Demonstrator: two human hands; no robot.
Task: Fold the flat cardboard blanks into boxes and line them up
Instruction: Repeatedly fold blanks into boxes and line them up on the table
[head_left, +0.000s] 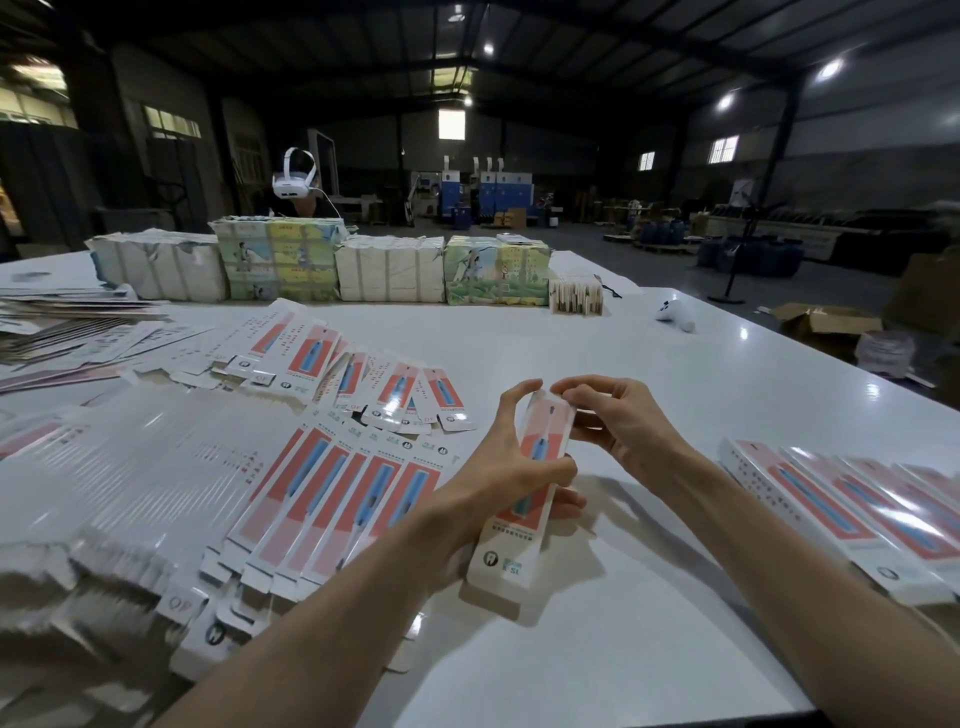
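Left hand (483, 499) curls round box (506, 561) middle, right hand (623, 421) pinches its far-end flap (551, 401) (not tucked yet); hard push could crease flap, buckle box

A long, narrow box (511, 540) (white, with a red panel and a blue picture on it) tilts above the bench (623, 649), gripped mid-length by the left hand (493, 499) and pinched at its far end by the right hand (618, 421). Flat blanks (332, 499) of the same print lie fanned to its left. Folded boxes (831, 504) lie side by side at the right.
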